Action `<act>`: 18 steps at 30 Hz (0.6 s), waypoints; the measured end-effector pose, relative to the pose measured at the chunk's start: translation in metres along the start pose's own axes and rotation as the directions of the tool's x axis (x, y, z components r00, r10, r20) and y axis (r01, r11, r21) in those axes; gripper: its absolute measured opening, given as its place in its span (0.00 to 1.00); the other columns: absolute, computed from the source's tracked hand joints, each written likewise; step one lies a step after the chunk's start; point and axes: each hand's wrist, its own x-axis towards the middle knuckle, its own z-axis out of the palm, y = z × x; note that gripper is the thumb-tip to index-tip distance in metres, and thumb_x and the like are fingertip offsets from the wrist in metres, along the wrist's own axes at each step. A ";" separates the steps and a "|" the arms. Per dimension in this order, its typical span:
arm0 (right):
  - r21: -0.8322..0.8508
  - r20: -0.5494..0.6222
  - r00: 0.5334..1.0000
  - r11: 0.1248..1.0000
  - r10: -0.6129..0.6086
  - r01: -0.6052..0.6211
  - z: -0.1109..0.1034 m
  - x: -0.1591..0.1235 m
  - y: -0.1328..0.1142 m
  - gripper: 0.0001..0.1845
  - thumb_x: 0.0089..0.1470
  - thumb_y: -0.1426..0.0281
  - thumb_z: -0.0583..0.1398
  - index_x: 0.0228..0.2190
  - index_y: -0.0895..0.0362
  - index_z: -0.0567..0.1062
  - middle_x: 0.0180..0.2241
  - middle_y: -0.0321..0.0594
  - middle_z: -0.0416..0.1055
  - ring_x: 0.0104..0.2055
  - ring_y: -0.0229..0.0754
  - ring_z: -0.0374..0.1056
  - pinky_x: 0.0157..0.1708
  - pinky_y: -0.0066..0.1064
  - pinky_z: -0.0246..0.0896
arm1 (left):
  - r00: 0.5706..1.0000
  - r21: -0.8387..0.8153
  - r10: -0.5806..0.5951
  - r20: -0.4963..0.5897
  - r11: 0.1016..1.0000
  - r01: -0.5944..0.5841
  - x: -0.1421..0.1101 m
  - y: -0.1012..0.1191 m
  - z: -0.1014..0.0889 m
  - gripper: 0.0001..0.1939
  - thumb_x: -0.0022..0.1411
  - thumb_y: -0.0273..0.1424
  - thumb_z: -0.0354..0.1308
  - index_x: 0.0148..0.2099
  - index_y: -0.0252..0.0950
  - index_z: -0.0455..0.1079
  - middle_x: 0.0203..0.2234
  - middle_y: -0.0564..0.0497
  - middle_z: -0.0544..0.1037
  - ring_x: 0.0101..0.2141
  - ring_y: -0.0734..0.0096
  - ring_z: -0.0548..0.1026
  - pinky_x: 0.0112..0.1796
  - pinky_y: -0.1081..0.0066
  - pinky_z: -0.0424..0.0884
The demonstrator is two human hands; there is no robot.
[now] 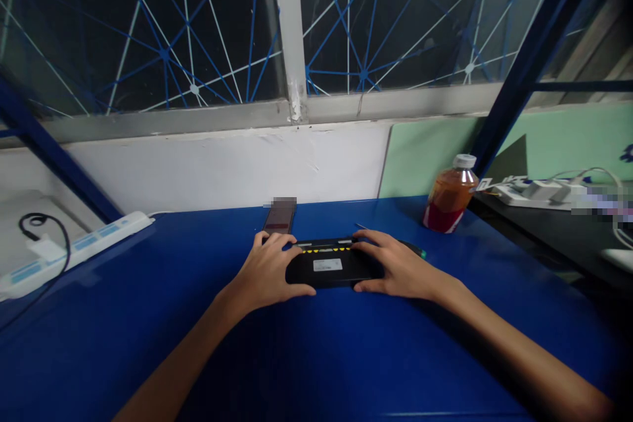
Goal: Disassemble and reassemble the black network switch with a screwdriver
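Note:
A flat black rectangular device lies on the blue table, with a white label on its upper face and a row of yellow marks along its far part. My left hand grips its left end, thumb on the near edge and fingers over the far side. At the opposite end, my right hand holds it the same way. Behind the right hand lies what looks like a screwdriver; its green end and thin shaft tip show, the middle is hidden. A phone-like dark slab is just beyond my left fingers.
On the blue table, a white power strip with a black cable runs along the left. A bottle of orange-red drink stands at the back right. Further right, a black surface holds another power strip. Wall and windows close off the back.

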 end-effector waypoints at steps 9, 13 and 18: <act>0.043 -0.013 1.000 0.999 0.018 -0.017 -0.001 -0.001 -0.002 0.39 0.42 0.50 0.65 0.52 0.61 0.70 0.57 0.56 0.62 0.58 0.61 0.59 0.53 0.52 0.59 | 1.000 0.001 0.006 0.000 1.000 -0.006 -0.001 0.001 -0.001 0.35 0.46 0.61 0.56 0.46 0.40 0.72 0.47 0.43 0.73 0.46 0.48 0.70 0.51 0.44 0.55; 0.030 0.015 0.999 0.999 0.037 -0.037 -0.002 -0.001 -0.003 0.39 0.43 0.50 0.65 0.51 0.62 0.71 0.57 0.57 0.61 0.58 0.61 0.59 0.53 0.51 0.59 | 1.000 0.005 -0.001 0.022 1.000 0.001 0.000 0.002 -0.003 0.36 0.46 0.62 0.56 0.48 0.40 0.72 0.47 0.42 0.73 0.47 0.48 0.70 0.51 0.44 0.54; 0.020 0.035 0.998 0.999 0.044 -0.045 -0.002 0.000 -0.003 0.40 0.43 0.49 0.64 0.52 0.61 0.70 0.58 0.57 0.61 0.59 0.60 0.58 0.53 0.50 0.59 | 1.000 0.007 -0.007 0.025 1.000 0.006 -0.001 0.003 -0.003 0.37 0.45 0.62 0.56 0.48 0.39 0.72 0.48 0.41 0.73 0.47 0.48 0.70 0.52 0.44 0.53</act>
